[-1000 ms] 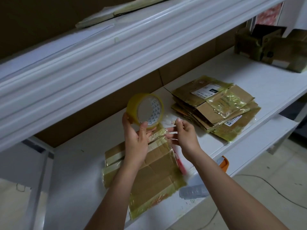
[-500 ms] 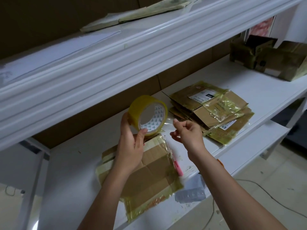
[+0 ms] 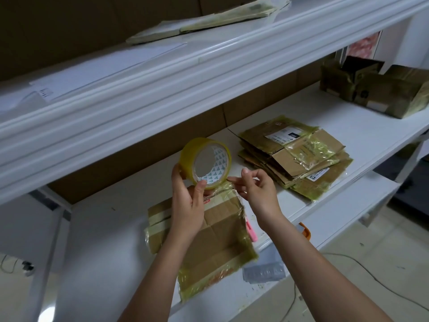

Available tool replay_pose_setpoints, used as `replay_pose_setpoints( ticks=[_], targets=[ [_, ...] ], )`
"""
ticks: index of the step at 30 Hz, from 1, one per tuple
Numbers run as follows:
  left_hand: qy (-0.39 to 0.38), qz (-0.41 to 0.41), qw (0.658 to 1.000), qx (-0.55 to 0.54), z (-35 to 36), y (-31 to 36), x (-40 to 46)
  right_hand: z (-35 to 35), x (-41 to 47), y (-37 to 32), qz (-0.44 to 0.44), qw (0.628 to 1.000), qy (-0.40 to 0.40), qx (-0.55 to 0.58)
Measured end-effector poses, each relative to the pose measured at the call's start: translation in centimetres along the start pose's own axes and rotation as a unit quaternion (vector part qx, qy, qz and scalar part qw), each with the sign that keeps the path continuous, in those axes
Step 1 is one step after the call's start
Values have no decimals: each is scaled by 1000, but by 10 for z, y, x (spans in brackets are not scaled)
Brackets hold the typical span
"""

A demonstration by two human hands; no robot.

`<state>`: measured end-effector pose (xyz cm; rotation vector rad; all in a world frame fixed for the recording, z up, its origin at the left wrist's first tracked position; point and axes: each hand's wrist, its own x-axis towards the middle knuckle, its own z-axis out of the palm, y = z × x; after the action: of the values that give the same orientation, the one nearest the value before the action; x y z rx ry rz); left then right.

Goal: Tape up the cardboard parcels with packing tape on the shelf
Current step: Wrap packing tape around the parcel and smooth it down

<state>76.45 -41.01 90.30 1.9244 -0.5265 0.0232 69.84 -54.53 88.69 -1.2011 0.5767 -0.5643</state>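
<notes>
My left hand [image 3: 188, 205] grips a yellowish roll of packing tape [image 3: 205, 162], held upright above the white shelf [image 3: 111, 219]. My right hand [image 3: 257, 187] pinches the loose end of the tape at the roll's lower right edge. Under both hands lies a flattened cardboard parcel [image 3: 218, 235] with bands of tape across it. A stack of flat taped cardboard parcels [image 3: 294, 156] with white labels lies to the right on the same shelf.
Taped cardboard boxes [image 3: 380, 91] stand at the shelf's far right. A pink cutter [image 3: 251, 231] lies beside the parcel, an orange-handled tool [image 3: 305, 230] and a grey plastic bag [image 3: 264, 268] near the front edge. The upper shelf [image 3: 162, 73] overhangs close above, carrying flat packets [image 3: 209, 22].
The tape roll has stayed in my left hand, lifted slightly. My right hand's fingers have closed in on the roll's edge and now pinch the tape end.
</notes>
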Motion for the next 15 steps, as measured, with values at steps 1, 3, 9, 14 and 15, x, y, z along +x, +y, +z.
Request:
replay_pose_setpoints(
  ticks=[1,3,9,14,15],
  targets=[
    [-3,1,1000,1,1,0,1,0,1,1,7,1000,2,-4],
    [-9,0,1000,2,1,-1,1,-2,5,3,22,1000,2,0],
    [-29,-7,1000,-9,-2,2,-1,-5,9,8,27,999,25,21],
    [-46,-1,999,-6,-2,4,-2,-9,9,9,-35,997,65,5],
    [-47,1,999,0,-2,2,-2,-10,9,8,-45,996,71,-6]
  ],
)
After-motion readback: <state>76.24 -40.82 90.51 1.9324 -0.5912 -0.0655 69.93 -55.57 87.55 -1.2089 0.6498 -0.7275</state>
